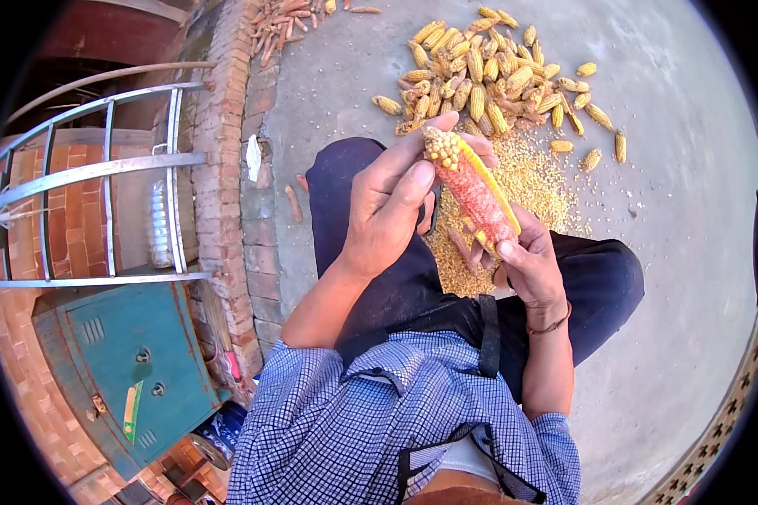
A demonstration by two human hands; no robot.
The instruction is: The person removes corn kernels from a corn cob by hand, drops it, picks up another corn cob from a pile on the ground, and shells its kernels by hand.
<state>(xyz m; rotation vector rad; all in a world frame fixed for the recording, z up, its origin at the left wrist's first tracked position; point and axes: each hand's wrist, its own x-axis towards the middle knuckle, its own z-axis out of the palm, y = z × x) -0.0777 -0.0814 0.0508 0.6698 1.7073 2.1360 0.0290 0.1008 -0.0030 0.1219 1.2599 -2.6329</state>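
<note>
A partly shelled corn cob [478,198] is held up in front of me at a slant, over my crossed legs. Its bare side is reddish pink; yellow kernels still line one edge and cluster at the upper tip. My left hand [379,215] closes on the upper end, thumb against the cob near the kernel cluster. At the lower end, my right hand [535,268] grips the cob with its thumb on top and the other fingers mostly hidden behind. Beneath both hands, loose corn kernels [541,181] spread over the ground between my legs.
Unshelled corn ears [497,80] are heaped beyond the kernels, several scattered rightward. Bare cobs [280,23] lie at the far left by a brick edge [232,109]. A metal railing [101,172] and a teal metal cabinet [135,353] stand along the left side.
</note>
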